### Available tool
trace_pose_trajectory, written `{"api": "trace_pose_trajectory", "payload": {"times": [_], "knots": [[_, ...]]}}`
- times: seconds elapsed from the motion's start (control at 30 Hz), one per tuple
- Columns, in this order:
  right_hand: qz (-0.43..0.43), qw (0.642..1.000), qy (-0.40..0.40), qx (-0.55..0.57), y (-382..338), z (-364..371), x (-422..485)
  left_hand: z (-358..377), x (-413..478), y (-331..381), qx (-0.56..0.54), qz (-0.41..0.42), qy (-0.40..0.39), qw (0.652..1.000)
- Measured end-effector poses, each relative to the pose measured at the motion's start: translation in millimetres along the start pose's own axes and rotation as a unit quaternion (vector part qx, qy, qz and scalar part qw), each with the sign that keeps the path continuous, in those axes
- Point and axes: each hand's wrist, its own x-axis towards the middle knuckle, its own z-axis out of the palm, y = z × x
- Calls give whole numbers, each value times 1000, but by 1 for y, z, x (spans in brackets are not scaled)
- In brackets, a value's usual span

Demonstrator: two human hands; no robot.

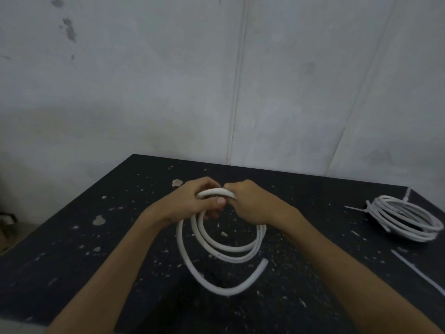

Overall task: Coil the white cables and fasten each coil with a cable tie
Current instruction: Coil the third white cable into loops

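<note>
A thick white cable (pixel 216 251) hangs in a loose coil above the middle of the black table (pixel 72 261). Both hands hold the top of the coil. My left hand (pixel 192 203) grips the loops from the left, thumb across the front. My right hand (pixel 250 203) grips them from the right, fingers curled over the cable. The free end (pixel 265 261) curls up at the lower right of the coil. A second white coil (pixel 407 218) lies at the right, with a cable tie (pixel 356 209) around it.
A loose white cable tie (pixel 419 273) lies on the table near the right edge. Pale flecks and chips are scattered over the tabletop. A grey wall (pixel 216 80) rises right behind the table. The table's left edge drops to the floor.
</note>
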Motion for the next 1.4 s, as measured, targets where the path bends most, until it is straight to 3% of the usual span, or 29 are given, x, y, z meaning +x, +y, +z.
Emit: {"api": "trace_pose_trajectory", "payload": {"times": [0.07,0.27,0.33,0.43,0.57,0.77,0.83,0.93,1.0,1.07,1.23,1.4], "knots": [[-10,1000,5,-1,1,-1,-1,7,4,2,69,2,23,997],[-41,996,62,58,10,3,-5,18,12,-3,48,-26,117,992],[-28,992,78,92,11,-1,-10,18,15,-4,68,-43,142,987],[23,970,141,194,20,-14,-21,13,17,-12,79,-78,250,962],[111,882,288,355,26,-6,-39,3,20,-23,24,-106,364,925],[252,803,341,419,-3,51,-52,6,30,-34,-157,-147,443,870],[273,767,359,456,-14,69,-47,11,32,-34,-209,-166,453,851],[294,653,419,558,-22,79,-35,20,31,-35,-233,-171,421,860],[299,630,455,554,-15,79,-29,24,27,-33,-264,-164,383,870],[287,661,481,499,-9,76,-28,26,22,-30,-302,-159,346,874],[183,797,474,325,-2,54,-28,20,13,-31,-349,-129,276,886],[140,863,421,241,15,40,-19,17,10,-32,-352,-109,267,890]]}}
